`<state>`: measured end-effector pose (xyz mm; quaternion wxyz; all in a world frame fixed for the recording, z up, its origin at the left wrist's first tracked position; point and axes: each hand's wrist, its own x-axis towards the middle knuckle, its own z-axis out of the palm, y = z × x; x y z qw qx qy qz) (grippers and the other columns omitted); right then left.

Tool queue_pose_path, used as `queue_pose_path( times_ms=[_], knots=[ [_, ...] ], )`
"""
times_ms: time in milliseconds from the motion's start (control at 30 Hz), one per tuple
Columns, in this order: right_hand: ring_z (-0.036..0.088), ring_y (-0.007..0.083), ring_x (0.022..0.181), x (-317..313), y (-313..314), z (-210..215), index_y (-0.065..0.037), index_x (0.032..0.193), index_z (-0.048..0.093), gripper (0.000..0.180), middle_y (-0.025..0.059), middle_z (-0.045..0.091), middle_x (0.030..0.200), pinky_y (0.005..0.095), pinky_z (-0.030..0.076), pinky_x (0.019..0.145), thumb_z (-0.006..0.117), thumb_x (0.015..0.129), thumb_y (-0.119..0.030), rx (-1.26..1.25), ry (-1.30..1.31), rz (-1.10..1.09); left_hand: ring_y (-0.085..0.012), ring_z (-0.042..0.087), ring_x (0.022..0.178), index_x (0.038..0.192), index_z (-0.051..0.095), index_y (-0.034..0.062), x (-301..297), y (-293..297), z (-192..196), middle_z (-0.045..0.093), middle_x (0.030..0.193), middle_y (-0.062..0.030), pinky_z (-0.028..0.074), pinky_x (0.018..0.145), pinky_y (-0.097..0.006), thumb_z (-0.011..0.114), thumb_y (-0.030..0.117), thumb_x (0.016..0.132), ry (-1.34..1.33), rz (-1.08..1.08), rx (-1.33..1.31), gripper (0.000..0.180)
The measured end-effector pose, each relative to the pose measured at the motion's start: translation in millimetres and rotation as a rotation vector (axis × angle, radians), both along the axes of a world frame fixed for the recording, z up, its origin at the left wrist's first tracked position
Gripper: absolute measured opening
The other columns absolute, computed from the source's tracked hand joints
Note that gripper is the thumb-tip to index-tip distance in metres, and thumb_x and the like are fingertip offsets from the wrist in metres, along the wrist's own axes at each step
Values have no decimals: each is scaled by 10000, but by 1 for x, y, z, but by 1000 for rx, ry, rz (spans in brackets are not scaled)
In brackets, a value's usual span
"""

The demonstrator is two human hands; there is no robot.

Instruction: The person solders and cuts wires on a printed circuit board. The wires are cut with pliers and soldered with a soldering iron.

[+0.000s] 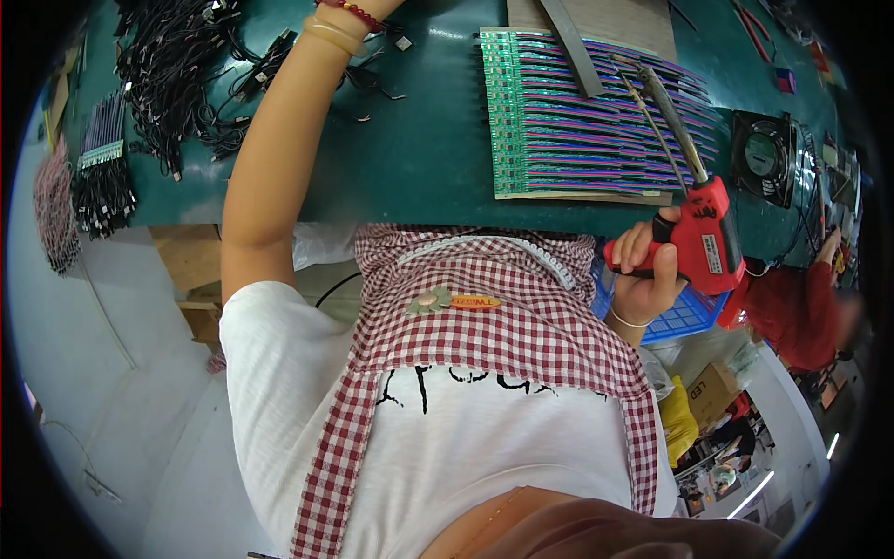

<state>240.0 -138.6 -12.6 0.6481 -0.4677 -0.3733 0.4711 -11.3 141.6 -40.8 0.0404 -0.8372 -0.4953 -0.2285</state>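
Note:
My right hand (649,279) is wrapped round the handle of a red and black soldering gun (712,228). Its long metal barrel points away from me, over the right part of the wires. Below it, a stack of small green circuit boards (506,116) lies in a column, with pink, blue and black wires (596,140) running off to the right. They rest on a wooden board (619,20), and a grey flat strip (572,47) lies across the wires. My left arm stretches to the far edge of the picture, where my left hand (380,9) is cut off and its fingers are hidden.
Black cables with plugs (177,74) pile up at the far left of the green table (419,149). Beside them are a bundle of wired boards (102,154) and a pinkish wire bundle (56,210). A black fan (764,158) stands at right, near a co-worker's red sleeve (792,312).

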Motion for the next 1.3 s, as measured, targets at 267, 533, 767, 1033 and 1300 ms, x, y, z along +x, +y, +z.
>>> queue_pose_path(
  times_ms=[267, 533, 767, 1033, 1300],
  knots=[
    [386, 96, 485, 2, 8, 7, 29, 1155, 420, 374, 26, 422, 600, 239, 359, 470, 479, 896, -234, 3, 51, -1, -332, 547, 757, 778, 542, 0, -15, -6, 13, 557, 745, -160, 431, 673, -408, 548, 57, 763, -218, -46, -1, 60],
    [498, 160, 654, -34, 18, 11, 4, 1223, 374, 442, 84, 504, 765, 306, 433, 602, 561, 824, -29, -60, -95, 74, -112, 579, 671, 916, 607, -4, 36, -153, 45, 598, 782, -34, 470, 625, -230, 648, 69, 778, -776, -442, -589, 161],
    [513, 130, 720, -44, 20, 20, -1, 1211, 381, 489, 78, 524, 809, 249, 441, 641, 620, 784, -8, -166, -88, 319, -131, 597, 695, 858, 528, -17, 39, -203, 46, 598, 795, -76, 501, 616, -239, 689, 87, 766, -946, -482, -910, 213],
    [514, 122, 711, -47, 18, 16, 2, 1212, 390, 486, 76, 523, 804, 253, 449, 631, 585, 769, 52, -221, -166, 366, -106, 602, 677, 961, 554, -49, 30, -211, 49, 613, 796, -82, 516, 630, -229, 607, 39, 827, -1082, -342, -1220, 168],
    [484, 62, 647, -56, 22, 6, -40, 871, 556, 47, -22, 517, 730, 232, 389, 572, 572, 827, -37, -191, -389, 361, -71, 579, 618, 930, 558, -62, 20, -204, 51, 609, 731, -72, 495, 551, -217, 550, 10, 833, -843, -314, -1286, 121]
  ],
)
